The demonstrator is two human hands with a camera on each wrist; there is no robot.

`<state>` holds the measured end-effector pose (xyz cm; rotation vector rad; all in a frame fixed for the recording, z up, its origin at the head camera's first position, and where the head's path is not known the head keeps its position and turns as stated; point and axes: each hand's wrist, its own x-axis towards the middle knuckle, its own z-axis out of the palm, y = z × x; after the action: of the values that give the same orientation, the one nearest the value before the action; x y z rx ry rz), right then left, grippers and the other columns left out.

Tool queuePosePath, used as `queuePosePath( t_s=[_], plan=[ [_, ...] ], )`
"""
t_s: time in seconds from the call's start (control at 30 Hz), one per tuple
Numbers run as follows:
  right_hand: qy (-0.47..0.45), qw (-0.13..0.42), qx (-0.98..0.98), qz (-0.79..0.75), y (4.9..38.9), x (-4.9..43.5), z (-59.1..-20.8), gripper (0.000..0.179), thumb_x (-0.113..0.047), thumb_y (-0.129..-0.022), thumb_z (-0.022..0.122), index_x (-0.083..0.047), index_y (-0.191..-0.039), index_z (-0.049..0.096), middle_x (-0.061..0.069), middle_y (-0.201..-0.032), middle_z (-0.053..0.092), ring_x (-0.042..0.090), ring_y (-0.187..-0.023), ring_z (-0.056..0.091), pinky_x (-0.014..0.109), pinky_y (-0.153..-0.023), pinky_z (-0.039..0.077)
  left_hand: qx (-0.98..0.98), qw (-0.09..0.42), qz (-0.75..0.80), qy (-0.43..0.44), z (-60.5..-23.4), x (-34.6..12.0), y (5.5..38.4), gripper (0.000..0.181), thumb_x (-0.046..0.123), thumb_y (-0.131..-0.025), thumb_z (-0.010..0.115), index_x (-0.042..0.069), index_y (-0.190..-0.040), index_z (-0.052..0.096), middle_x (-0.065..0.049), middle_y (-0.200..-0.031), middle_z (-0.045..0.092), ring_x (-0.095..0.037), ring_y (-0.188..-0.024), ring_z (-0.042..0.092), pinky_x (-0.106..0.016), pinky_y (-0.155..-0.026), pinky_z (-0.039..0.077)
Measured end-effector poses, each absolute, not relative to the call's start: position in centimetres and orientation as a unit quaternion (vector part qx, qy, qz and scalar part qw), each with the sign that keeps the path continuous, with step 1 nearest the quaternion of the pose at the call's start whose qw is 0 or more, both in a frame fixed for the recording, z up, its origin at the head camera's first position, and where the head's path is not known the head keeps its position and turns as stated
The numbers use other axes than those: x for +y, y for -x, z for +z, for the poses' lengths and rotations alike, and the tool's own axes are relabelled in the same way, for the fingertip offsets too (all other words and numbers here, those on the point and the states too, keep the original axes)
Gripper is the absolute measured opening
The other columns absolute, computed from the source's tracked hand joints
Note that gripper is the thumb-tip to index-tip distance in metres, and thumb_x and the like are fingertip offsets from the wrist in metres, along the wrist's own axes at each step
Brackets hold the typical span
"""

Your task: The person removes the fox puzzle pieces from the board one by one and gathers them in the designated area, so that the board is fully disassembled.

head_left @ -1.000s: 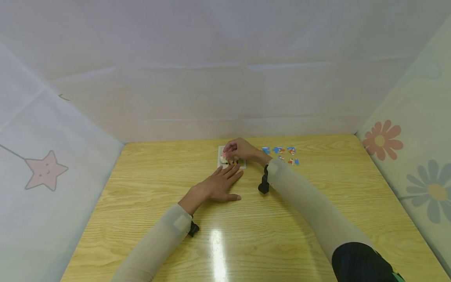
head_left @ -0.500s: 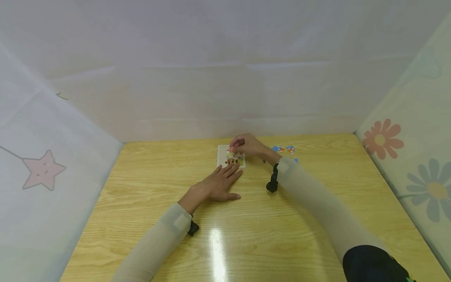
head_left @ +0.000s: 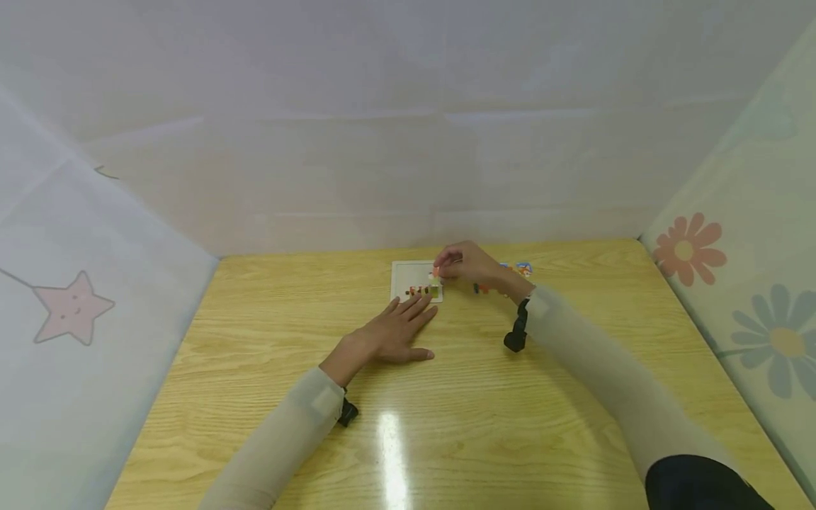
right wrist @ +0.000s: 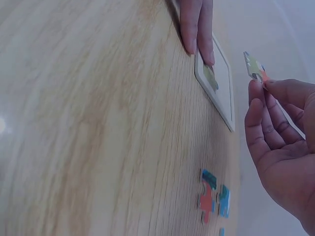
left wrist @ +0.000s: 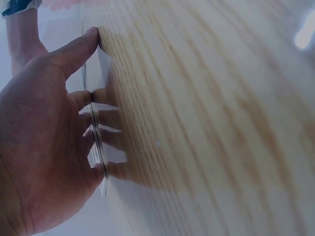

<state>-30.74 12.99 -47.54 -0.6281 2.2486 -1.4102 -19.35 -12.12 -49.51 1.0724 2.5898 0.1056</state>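
Note:
My right hand point(head_left: 474, 263) pinches a green and orange puzzle piece point(right wrist: 254, 66) between thumb and fingertips. It holds the piece up over the right side of a pale puzzle tray point(head_left: 408, 272). Several pieces with dark and red patches point(head_left: 418, 291) lie along the tray's near side. My left hand point(head_left: 397, 336) is spread out, its fingertips at the tray's near edge and partly covering it. In the right wrist view, two left-hand fingers point(right wrist: 191, 24) reach over the tray rim, beside a green piece point(right wrist: 210, 77) lying inside.
Loose puzzle pieces point(head_left: 524, 268) lie on the wooden table point(head_left: 306, 304) to the right of the tray, partly behind my right wrist. In the right wrist view, a red and blue piece point(right wrist: 205, 199) is near a blue one point(right wrist: 224, 200). A white sheet point(head_left: 331, 177) hangs behind the table.
My right hand has moved right across the tray with the puzzle piece, uncovering the tray's left and middle. My left hand has stayed in place.

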Motion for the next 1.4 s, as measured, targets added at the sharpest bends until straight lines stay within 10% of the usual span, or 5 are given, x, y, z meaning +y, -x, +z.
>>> queuePosePath(
  t_s=[0.77, 1.4],
  plan=[
    [0.224, 0.219, 0.81, -0.496, 27.4, 17.9, -47.5, 0.021, -0.007, -0.103, 0.07, 0.001, -0.122, 0.072, 0.017, -0.113, 0.075, 0.033, -0.1, 0.072, 0.053, -0.087, 0.061, 0.912, 0.17, 0.047, -0.371, -49.9, -12.3, 19.2, 0.096, 0.07, -0.103, 0.049, 0.018, -0.173, 0.008, -0.007, -0.179, -0.005, -0.028, -0.165, -0.001, -0.056, -0.132, 0.006],
    [0.217, 0.209, 0.827, -0.475, 25.5, 21.1, -48.8, 0.016, -0.006, -0.103, 0.07, 0.0, -0.118, 0.073, 0.014, -0.108, 0.076, 0.029, -0.097, 0.073, 0.031, -0.089, 0.059, 0.908, 0.159, 0.054, -0.383, -50.0, -12.2, 19.2, 0.095, 0.069, -0.104, 0.048, 0.017, -0.173, 0.008, -0.009, -0.179, -0.003, -0.029, -0.165, 0.0, -0.057, -0.132, 0.006]
  ],
)
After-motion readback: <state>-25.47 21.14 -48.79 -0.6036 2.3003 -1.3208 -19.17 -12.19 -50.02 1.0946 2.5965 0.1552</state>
